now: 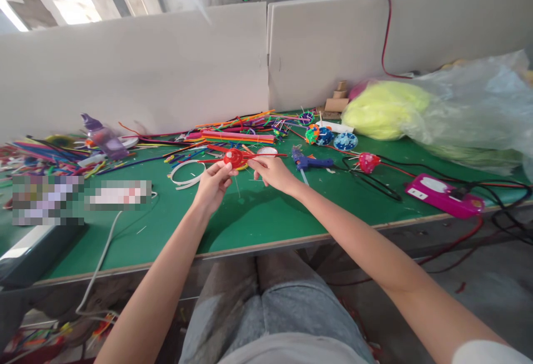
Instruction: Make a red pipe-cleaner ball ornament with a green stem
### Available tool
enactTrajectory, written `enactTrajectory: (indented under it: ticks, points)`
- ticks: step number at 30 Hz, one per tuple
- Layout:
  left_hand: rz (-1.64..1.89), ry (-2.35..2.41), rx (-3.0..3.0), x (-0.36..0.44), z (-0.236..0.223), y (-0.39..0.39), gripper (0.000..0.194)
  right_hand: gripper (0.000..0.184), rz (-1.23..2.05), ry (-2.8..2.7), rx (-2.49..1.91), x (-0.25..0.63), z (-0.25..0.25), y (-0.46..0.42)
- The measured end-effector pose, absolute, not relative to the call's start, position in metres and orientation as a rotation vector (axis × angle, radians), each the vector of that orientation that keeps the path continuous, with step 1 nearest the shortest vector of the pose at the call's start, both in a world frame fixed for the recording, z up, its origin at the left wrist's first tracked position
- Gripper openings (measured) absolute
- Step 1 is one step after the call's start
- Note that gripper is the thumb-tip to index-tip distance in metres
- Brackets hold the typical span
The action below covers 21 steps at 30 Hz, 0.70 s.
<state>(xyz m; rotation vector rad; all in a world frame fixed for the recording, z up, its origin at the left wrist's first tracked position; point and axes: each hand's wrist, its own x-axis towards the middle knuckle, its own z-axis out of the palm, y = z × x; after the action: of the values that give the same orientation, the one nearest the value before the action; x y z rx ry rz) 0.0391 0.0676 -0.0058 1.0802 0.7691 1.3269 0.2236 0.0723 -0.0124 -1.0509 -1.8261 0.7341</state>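
Piece, red, pinched in left grip

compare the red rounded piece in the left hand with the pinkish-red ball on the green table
The red rounded piece is held up in the left hand; the pinkish-red ball lies on the green table. The piece looks redder; the ball looks pinker, with thin pale sticks jutting out. Both look rounded.

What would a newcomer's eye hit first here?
Probably the small red piece in the left hand, mid-picture over the green tabletop, with the right hand close beside it. Next, likely the bright yellow-green bulk by the clear plastic bag at right, and the magenta power strip near the table's front edge, also right.
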Motion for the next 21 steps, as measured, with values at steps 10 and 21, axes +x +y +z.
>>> enactTrajectory:
  ticks: [10,21]
  points:
    - [1.248,0.658,1.056,0.040,-0.003,0.063,0.027,0.023,1.478,-1.520,-0.881,0.241,-0.004,0.082]
    - [1.197,0.609,1.053,0.039,0.000,0.061,0.032,0.030,1.747,-1.403,-0.548,0.260,0.001,0.087]
